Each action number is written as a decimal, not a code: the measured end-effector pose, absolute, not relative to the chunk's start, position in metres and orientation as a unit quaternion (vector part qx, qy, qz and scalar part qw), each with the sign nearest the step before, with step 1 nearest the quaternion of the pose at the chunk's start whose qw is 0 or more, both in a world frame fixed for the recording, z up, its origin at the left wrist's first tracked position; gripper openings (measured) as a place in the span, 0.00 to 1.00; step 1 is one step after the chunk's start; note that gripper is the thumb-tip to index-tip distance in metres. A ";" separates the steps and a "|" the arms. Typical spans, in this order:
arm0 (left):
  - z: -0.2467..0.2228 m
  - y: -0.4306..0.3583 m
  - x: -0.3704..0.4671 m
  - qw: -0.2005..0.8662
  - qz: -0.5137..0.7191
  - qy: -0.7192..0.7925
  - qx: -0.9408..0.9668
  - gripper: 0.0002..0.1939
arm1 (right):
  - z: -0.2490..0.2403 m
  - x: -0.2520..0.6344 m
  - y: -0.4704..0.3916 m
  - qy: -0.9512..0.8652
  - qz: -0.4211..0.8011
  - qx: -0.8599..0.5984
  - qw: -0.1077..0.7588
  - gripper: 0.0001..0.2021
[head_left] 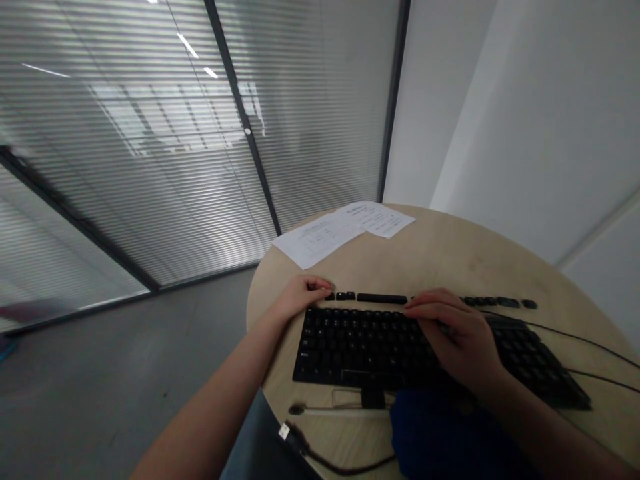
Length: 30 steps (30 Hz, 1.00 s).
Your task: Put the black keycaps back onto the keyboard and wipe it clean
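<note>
In the head view, the keyboard [370,343] lies on the round wooden table [475,253]. Beyond its left end, the left hand [305,293] pinches narrowly at a loose keycap [330,296]; over it, the right hand [457,333] curls, grip unclear. Beyond it: papers [330,233], blinds [320,120].

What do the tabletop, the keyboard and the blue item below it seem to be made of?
Tabletop: wood or wood-look laminate, satin; pale, faintly grained surface.
Keyboard: probably plastic, mostly matte; black, moulded-looking keys.
Blue item: possibly fabric, dull; soft outline without gloss, but too dark to be sure.
</note>
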<state>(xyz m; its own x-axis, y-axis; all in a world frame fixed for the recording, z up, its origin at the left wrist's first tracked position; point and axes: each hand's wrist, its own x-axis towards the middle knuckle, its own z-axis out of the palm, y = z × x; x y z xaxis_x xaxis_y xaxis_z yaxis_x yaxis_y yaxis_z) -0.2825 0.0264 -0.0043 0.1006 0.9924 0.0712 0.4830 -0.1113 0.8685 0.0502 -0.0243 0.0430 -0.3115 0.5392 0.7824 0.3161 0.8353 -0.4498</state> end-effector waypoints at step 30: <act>-0.016 -0.151 -0.272 0.075 0.477 0.538 0.691 0.02 | 0.019 0.069 0.006 -0.794 0.073 -0.351 0.492 0.09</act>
